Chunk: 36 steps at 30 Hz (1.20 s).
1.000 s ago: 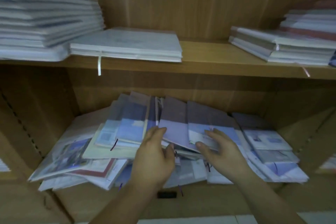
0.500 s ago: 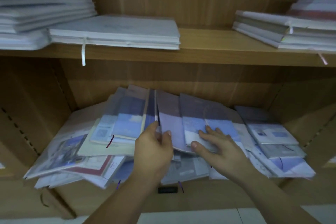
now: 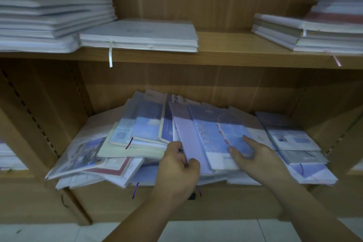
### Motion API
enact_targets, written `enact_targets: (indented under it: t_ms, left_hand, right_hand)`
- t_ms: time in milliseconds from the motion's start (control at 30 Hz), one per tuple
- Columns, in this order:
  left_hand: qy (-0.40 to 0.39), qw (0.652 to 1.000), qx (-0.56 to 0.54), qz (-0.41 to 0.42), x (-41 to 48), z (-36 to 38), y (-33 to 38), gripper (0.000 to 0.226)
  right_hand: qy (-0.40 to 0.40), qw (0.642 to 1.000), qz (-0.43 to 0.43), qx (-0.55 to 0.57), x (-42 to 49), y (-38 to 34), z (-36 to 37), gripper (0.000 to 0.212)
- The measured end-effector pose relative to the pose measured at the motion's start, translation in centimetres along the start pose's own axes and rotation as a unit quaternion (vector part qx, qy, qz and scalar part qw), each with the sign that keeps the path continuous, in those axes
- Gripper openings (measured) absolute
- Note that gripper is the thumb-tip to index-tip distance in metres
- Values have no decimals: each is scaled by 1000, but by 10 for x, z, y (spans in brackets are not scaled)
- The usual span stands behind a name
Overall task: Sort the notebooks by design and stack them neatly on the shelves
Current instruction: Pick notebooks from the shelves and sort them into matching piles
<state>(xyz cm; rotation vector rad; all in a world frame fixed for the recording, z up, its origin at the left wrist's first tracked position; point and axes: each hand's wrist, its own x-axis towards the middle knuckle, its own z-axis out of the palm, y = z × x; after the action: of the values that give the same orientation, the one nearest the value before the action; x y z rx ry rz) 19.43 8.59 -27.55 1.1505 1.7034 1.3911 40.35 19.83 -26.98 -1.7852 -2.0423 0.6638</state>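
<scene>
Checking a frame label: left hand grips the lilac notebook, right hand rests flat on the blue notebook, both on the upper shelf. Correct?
Wrong shelf. The head view shows the left hand gripping the lilac notebook and the right hand flat on the blue notebook on the lower shelf, beneath the upper shelf.

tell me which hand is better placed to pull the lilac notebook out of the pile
Left. The left hand pinches the lilac notebook at its near edge, while the right hand lies flat on the blue notebook beside it, better suited to steadying the pile.
</scene>
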Motion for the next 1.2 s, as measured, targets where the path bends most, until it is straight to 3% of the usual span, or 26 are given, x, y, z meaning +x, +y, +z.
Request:
enact_targets:
  t_ms: [100,167,300,400,533,633,767,967,1200]
  left_hand:
    - [-15,1000,-13,-20,-4,0,1,46]
    - [-27,999,-18,-42,-5,0,0,54]
    - [-10,1000,-13,-24,-10,3,0,34]
    - [7,1000,-9,-9,-10,1,-1,40]
    - [-39,999,-15,-23,-10,-1,2,46]
    - [-48,998,-20,-46,-10,-5,2,41]
    - [-61,994,-16,-91,-10,-12,0,39]
    - [-36,999,11,-10,-21,-25,2,16]
    - [-35,992,104,56,-35,-46,4,18]
  right_hand:
    - [-31,999,24,9,-1,0,-1,97]
    - [-47,999,22,9,-4,-3,0,93]
    - [-46,997,-51,-26,-23,-12,5,91]
    - [-44,995,-83,-23,-39,-19,8,79]
    - [-11,998,-31,62,-33,-8,5,67]
    - [-66,983,24,170,-34,-9,3,63]
    - [-55,981,7,184,-34,-8,4,62]
    - [-53,970,-9,239,-38,-5,-14,39]
    - [-17,970,-86,225,-60,-15,-24,56]
